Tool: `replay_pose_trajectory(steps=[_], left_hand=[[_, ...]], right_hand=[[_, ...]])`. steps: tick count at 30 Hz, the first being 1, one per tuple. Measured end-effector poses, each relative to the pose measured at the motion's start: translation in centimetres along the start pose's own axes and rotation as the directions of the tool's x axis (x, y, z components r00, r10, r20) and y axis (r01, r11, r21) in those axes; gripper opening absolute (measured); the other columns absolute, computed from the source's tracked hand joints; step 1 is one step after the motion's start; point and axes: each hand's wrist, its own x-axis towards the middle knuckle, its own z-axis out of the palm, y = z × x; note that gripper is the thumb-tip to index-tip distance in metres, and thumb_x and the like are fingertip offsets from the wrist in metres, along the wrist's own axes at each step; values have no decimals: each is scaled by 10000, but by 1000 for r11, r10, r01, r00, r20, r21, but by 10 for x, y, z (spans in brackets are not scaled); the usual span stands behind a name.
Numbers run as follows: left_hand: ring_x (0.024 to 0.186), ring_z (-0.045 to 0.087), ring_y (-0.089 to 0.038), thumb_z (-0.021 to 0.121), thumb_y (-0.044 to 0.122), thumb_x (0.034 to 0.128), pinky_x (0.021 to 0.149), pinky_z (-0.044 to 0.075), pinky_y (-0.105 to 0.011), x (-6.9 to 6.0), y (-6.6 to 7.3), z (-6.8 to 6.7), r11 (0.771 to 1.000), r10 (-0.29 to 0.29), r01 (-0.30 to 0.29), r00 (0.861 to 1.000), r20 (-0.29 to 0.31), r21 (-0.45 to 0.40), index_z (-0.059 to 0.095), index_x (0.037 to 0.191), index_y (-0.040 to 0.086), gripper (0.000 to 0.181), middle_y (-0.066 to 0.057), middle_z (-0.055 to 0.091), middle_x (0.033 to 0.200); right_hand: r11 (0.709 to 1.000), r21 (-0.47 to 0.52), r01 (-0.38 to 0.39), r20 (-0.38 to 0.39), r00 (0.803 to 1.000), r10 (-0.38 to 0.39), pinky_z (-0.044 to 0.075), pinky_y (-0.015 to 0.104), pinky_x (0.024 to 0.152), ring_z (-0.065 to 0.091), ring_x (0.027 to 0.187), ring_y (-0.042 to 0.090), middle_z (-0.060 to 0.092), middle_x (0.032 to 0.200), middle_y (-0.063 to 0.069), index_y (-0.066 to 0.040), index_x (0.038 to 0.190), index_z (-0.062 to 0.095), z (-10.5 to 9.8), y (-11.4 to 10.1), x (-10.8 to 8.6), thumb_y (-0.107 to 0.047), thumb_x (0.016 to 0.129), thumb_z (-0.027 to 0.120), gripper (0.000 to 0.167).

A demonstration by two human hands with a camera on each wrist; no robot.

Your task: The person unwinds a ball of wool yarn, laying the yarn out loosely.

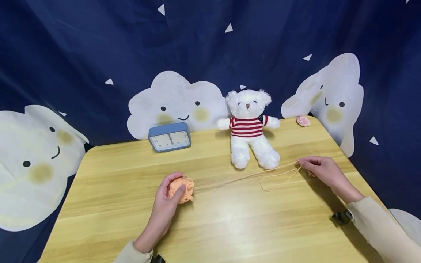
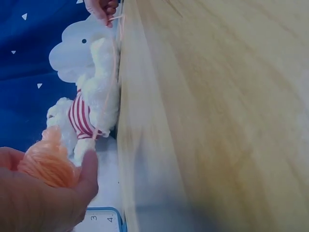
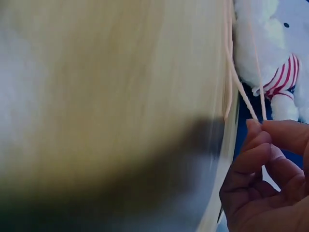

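My left hand (image 1: 167, 197) grips a ball of peach-orange yarn (image 1: 186, 188), held at the left-centre of the table; the thumb lies across the ball in the left wrist view. From the ball a strand of yarn (image 1: 245, 176) stretches rightward to my right hand (image 1: 323, 171). Thumb and forefinger of that hand pinch the strand, plainly seen in the right wrist view, where two lengths of yarn (image 3: 245, 99) meet at the fingertips. A slack loop hangs just left of the right hand.
A white teddy bear (image 1: 247, 127) in a red-striped shirt sits at the table's back edge, behind the strand. A blue clock (image 1: 169, 137) stands back left. A small pink round object (image 1: 303, 121) lies at the back right corner of the wooden table (image 1: 230, 230). Behind hangs a dark blue curtain (image 1: 197, 44).
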Motion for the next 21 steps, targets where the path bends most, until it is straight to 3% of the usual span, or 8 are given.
replay_pose_trajectory(steps=[4,9,14,18,21], left_hand=[[1290,570,-170,618,-58,1067,1052,517,-192,1,0,-1,998,-24,24,1000,3,53,480,1501,-65,455,-236,518,1504],[1141,616,-165,677,-21,1035,927,561,-195,2,-1,-1,991,-61,62,998,-10,121,537,1461,-32,449,-187,606,1345],[1135,617,-167,743,74,1037,919,549,-210,3,1,3,983,-60,56,998,18,172,624,1409,-27,404,-170,640,1357],[1158,603,-174,739,92,1047,935,531,-206,4,2,5,984,-41,33,998,40,177,614,1457,-8,440,-165,637,1362],[1149,603,-173,719,73,1056,920,539,-205,6,2,5,987,-34,25,998,55,160,579,1506,19,475,-162,638,1338]], right_hand=[[998,-67,-13,30,999,15,497,270,607,573,732,112,661,834,-20,79,1236,762,-1,1,2,-281,1111,669,392],[990,-143,-3,57,998,11,483,270,597,553,716,120,638,842,-8,71,1199,756,0,1,2,-279,1110,670,371],[990,-142,19,67,998,-10,518,270,613,568,742,135,659,899,29,103,1246,695,0,0,-1,-155,1090,653,304],[984,-177,35,34,999,-30,499,265,648,573,823,183,659,981,96,118,1324,628,1,-3,-6,-121,1085,569,343],[978,-196,67,-52,996,-79,460,233,667,565,881,176,668,1059,144,93,1340,635,6,-7,-11,-139,1091,543,352]])
